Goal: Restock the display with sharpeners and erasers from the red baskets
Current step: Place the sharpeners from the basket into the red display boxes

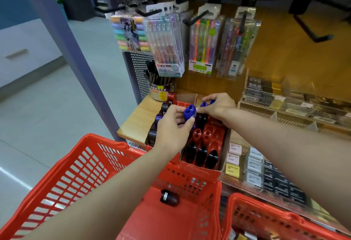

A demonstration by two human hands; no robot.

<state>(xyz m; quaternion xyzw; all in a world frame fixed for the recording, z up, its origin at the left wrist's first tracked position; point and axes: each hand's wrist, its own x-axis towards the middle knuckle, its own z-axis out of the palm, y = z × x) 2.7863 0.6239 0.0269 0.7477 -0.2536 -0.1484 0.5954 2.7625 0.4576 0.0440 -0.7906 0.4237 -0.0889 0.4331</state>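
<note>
Now left hand [171,126] pinches blue sharpener [190,113] over red display box [201,171] on wooden shelf [136,120]; right hand [218,105] grips second blue sharpener [205,104] at box's far end; box slots hold red and black sharpeners; one dark sharpener [169,198] lies in left red basket [91,163]; second red basket [266,217] beside it, at right; erasers [253,163] lie in tray right of box.

Both bare forearms reach forward and converge near the middle of the view. The left hand [171,126] is raised with its back toward the camera, fingers curled and thumb pressed up, pinching a blue sharpener [190,113]. The right hand [218,105] lies palm down just beside it, fingers bent over a second blue sharpener [206,103], its thumb tip touching the first.
</note>
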